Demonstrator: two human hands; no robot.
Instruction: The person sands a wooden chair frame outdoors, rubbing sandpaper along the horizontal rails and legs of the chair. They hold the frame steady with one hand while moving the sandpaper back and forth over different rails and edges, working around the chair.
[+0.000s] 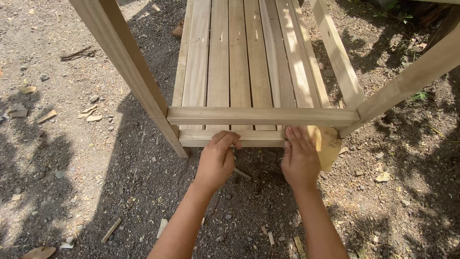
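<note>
A pale wooden frame with a slatted shelf [239, 57] stands on bare ground in front of me. Two cross rails close its near end, an upper rail [263, 115] and a lower rail [230, 138]. My left hand [218, 160] curls its fingers against the lower rail's front face, holding nothing that I can see. My right hand [300, 158] presses a tan sheet of sandpaper [328, 146] against the lower rail near the right leg [407, 79]. The sheet sticks out to the right of my fingers.
The left leg [129, 72] slants down to the dirt beside my left hand. Wood offcuts [111, 230], dry leaves [88, 113] and small stones litter the gravelly ground [72, 182]. Weeds grow at the upper right.
</note>
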